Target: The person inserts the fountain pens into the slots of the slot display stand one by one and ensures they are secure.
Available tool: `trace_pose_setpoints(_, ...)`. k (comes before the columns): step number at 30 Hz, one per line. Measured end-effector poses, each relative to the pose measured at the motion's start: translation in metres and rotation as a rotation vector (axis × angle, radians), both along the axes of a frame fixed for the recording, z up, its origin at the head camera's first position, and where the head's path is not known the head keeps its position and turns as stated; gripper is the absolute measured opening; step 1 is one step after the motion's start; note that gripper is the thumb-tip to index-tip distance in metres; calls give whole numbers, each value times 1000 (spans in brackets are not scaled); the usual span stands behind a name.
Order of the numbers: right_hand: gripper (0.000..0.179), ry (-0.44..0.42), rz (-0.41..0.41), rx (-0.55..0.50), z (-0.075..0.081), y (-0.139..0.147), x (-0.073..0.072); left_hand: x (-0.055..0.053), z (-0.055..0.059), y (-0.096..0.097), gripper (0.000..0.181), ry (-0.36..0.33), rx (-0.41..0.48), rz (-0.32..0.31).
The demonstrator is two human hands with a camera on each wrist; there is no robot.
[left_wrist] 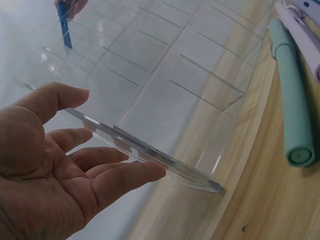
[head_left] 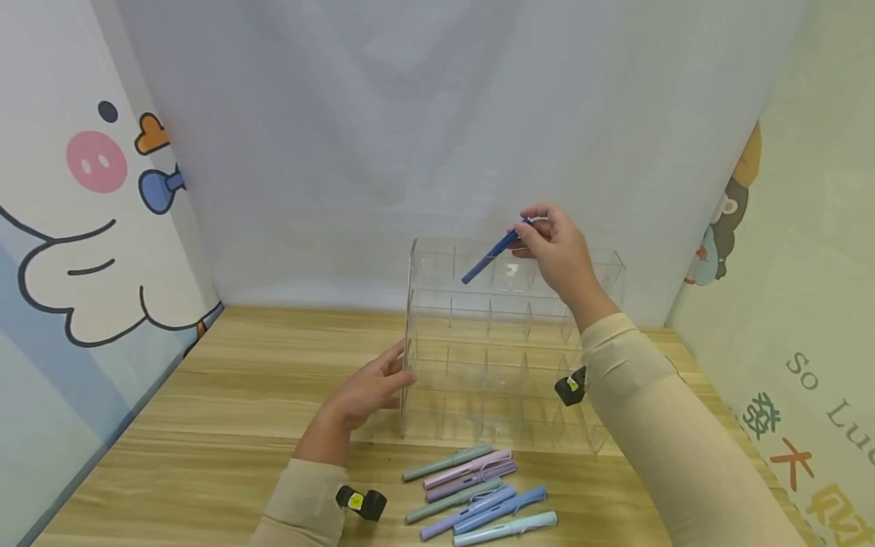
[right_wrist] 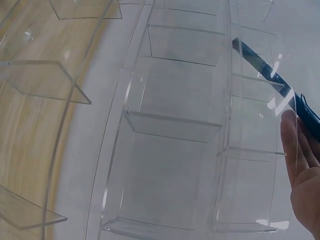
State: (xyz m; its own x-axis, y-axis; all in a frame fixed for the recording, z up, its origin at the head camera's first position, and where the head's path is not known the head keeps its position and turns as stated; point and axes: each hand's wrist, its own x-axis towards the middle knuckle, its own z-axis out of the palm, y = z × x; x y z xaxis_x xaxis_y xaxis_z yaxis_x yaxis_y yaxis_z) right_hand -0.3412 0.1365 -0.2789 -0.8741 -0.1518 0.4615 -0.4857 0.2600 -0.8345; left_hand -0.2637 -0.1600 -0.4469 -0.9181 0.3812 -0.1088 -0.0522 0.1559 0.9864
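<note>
- Blue pen [head_left: 488, 260], slanting down to the left by the top row of a clear compartmented rack [head_left: 502, 366]; whether its tip is inside, I cannot tell.
- Right hand [head_left: 559, 251] pinches the pen's upper end between thumb and fingers.
- Left hand [head_left: 368, 389], half open with fingers loosely bent, is at the rack's left edge.
- Seven pastel pens [head_left: 472, 482] lie before the rack on a wooden table [head_left: 273, 380].
- Behind hangs a pale curtain [head_left: 410, 152].
</note>
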Motion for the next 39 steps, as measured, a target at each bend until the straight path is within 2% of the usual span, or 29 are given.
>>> trace_pose_setpoints(19, 31, 5, -44, 110, 0, 3, 3, 0, 0, 0, 70, -2, 4, 3)
trace_pose_setpoints(32, 31, 19, -52, 123, -3, 6, -1, -3, 0, 0, 70, 2, 8, -17)
trace_pose_setpoints(39, 46, 42, -80, 159, 0, 12, 4, -3, -1, 1, 70, 2, 1, -17)
